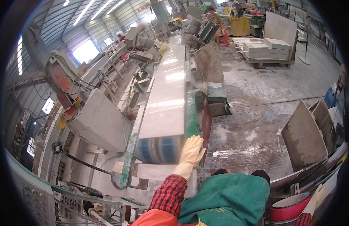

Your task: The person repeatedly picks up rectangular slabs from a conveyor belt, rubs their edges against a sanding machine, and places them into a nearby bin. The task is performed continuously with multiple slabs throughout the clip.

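A long, pale, glossy slab (163, 109) lies along the conveyor, its near edge just before the blue and brown roller end (159, 149). My left hand (192, 150), in a cream rubber glove, is laid flat with fingers outstretched at the near end of the green side rail (191, 113), right of the roller. It grips nothing that I can see. At the lower right, my right hand (318, 196), gloved the same way, extends beside a pink-red round tub (289, 207). Its fingers look straight, close to the edges of leaning boards; any contact is unclear.
Brown panels (304, 135) lean on the right. A control panel with buttons (34, 199) stands lower left, and a grey machine housing (101, 120) left of the conveyor. Farther off, pale slabs (267, 51) are stacked on a pallet; a person (216, 19) is at the back.
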Action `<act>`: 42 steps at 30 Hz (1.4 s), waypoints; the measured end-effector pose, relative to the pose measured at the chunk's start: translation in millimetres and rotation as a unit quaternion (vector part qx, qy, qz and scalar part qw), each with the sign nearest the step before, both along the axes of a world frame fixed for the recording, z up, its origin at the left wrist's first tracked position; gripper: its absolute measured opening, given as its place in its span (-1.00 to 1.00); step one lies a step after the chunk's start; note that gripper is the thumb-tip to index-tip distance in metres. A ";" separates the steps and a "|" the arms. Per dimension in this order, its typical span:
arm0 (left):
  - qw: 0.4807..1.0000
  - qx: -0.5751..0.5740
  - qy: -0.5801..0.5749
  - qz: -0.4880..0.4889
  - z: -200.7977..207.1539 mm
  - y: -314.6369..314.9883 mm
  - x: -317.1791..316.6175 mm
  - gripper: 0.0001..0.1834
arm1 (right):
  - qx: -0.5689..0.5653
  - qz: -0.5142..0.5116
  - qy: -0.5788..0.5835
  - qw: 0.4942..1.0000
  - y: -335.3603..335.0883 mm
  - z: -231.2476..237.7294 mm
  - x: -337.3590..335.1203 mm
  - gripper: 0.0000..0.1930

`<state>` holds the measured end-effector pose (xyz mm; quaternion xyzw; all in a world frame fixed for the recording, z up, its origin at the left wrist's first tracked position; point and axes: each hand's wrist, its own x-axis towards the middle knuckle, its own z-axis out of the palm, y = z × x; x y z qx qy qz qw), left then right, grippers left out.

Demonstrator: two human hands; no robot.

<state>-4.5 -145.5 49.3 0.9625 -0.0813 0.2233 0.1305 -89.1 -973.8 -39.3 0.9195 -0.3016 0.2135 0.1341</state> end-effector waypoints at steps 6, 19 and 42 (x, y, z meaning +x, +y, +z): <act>1.000 0.006 0.010 0.006 2.4 1.4 -2.5 -0.60 | 0.014 -0.018 0.022 0.999 19.7 5.1 -0.2 -0.45; 1.000 0.003 -0.003 0.012 1.8 1.3 -4.1 -0.60 | 0.040 -0.038 0.027 0.998 50.6 19.0 -4.5 -0.42; 1.000 -0.021 0.002 0.007 -4.0 5.1 -4.3 -0.62 | 0.048 0.007 -0.013 0.999 89.4 28.2 -17.6 -0.47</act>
